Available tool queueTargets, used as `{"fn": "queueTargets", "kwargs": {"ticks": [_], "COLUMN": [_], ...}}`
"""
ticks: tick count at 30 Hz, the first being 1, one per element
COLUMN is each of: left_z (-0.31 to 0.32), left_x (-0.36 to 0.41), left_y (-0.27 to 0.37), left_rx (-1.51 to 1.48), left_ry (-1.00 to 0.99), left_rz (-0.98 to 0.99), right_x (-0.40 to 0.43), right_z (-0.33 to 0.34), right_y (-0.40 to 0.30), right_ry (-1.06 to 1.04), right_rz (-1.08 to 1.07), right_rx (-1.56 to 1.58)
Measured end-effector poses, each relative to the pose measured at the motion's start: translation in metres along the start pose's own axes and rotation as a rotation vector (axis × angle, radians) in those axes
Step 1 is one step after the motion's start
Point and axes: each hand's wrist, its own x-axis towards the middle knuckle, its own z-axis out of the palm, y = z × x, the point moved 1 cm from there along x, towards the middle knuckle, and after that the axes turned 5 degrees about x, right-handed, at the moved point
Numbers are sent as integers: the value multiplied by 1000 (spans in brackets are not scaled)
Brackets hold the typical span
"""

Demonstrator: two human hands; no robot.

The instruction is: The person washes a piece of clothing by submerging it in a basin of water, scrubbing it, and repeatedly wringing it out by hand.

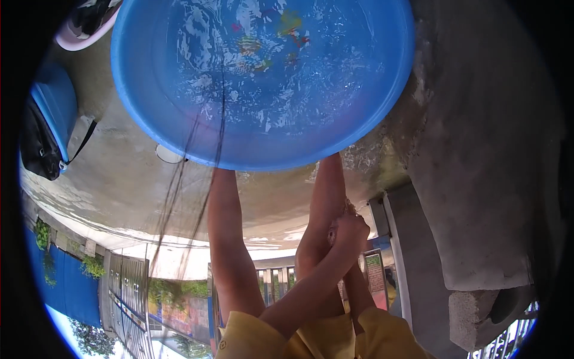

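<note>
My left hand (352, 231) is bent inward beside my right shin, across my body. Its fingers are curled, and whether they hold anything cannot be made out. Water seems to splash just above the knuckles. My right forearm (360, 285) reaches up behind the left one, so my right hand is mostly hidden behind the left hand. In front of me stands a large blue plastic basin (264, 162) with rippling water (269, 89). Blurred yellow, red and green shapes (291, 27) show through the water; whether they are loose or printed is unclear.
My bare legs (228, 233) reach to the basin's near rim. At left are a blue tub (63, 96) with a black bag (38, 139) and a pink basin (78, 40). A round pale object (169, 154) lies on the wet concrete floor (121, 179). A concrete slab (484, 179) borders the right.
</note>
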Motion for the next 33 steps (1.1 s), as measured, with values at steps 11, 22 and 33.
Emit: {"fn": "queueTargets", "kwargs": {"ticks": [11, 22, 33], "left_z": [16, -85, 24], "left_x": [22, 66, 139], "left_y": [-23, -212, -300], "left_rx": [-542, -601, -280], "left_ry": [-29, 937, 329], "left_rz": [12, -154, -361], "right_x": [37, -18, 69], "right_z": [-3, 285, 326], "right_y": [-33, -128, -40], "right_ry": [-215, -617, -836], "right_rz": [-57, -1784, -1584], "right_rx": [-717, -1160, -1986]}}
